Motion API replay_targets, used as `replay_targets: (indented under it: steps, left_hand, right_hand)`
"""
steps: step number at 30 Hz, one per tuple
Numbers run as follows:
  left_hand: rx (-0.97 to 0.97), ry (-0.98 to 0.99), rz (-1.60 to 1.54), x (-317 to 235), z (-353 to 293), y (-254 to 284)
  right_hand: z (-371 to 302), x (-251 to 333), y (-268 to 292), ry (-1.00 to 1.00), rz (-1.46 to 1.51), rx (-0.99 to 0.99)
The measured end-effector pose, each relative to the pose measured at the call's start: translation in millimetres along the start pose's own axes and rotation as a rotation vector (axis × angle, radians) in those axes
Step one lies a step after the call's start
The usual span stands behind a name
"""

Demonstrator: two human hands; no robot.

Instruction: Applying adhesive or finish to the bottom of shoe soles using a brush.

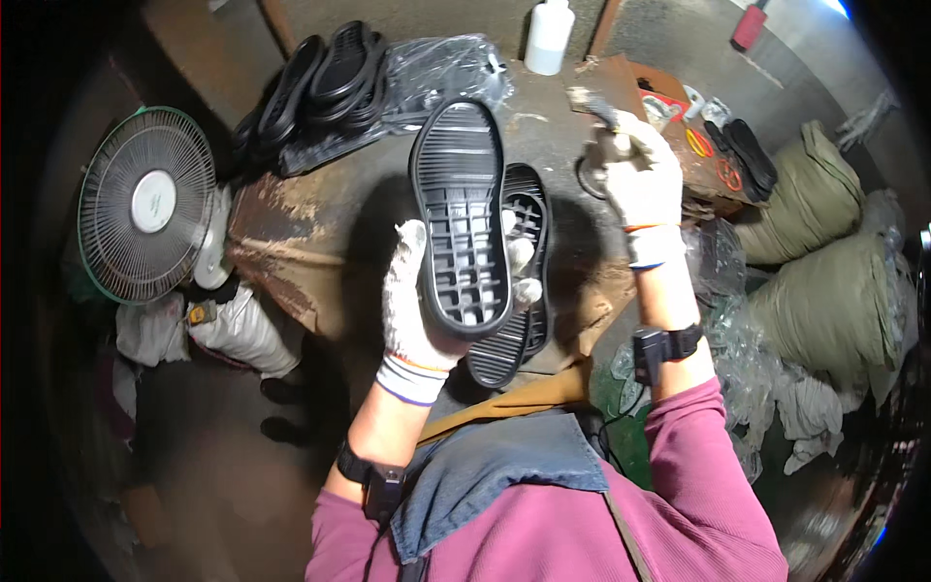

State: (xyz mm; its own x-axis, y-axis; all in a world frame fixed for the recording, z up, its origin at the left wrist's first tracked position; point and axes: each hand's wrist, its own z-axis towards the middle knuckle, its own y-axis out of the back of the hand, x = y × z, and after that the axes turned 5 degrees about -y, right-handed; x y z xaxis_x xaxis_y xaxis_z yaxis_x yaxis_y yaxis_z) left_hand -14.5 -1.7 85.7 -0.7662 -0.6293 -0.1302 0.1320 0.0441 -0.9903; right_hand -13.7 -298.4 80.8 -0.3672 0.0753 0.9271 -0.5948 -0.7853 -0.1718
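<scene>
A black shoe sole (456,209) is raised over the bench with its gridded hollow side facing me. My left hand (412,301), in a white work glove, grips it with the thumb along the left edge and fingertips round the right edge. Below it, more black soles (535,330) lie on the bench, partly covered by the raised one. My right hand (642,179), also gloved, is lifted to the right, apart from the sole, with its fingers closed on a small brush (590,101) with pale bristles. A round dark rim (588,179) shows beside that hand, mostly hidden.
Several black soles (339,73) are stacked at the back left beside clear plastic wrapping (446,73). A white bottle (549,39) stands at the back. A fan (150,199) is left of the bench. Orange-handled scissors (698,143) lie right; green sacks (824,301) stand beyond.
</scene>
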Motion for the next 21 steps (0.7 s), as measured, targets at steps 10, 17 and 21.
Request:
replay_targets:
  steps: [10, 17, 21]
  left_hand:
    - [-0.156, 0.139, 0.058, -3.4, -20.7, 20.5]
    - [-0.018, 0.123, 0.576, -6.2, -16.0, 31.7]
    - [-0.105, 0.041, 0.161, -10.4, -14.2, 48.8]
  right_hand:
    - [-3.1, 2.3, -32.6, 0.553, -0.789, 0.083]
    - [-71.5, 42.5, -63.5, -0.066, -0.211, 0.291]
    - [-105.0, 50.6, -70.3, -0.073, -0.209, 0.444]
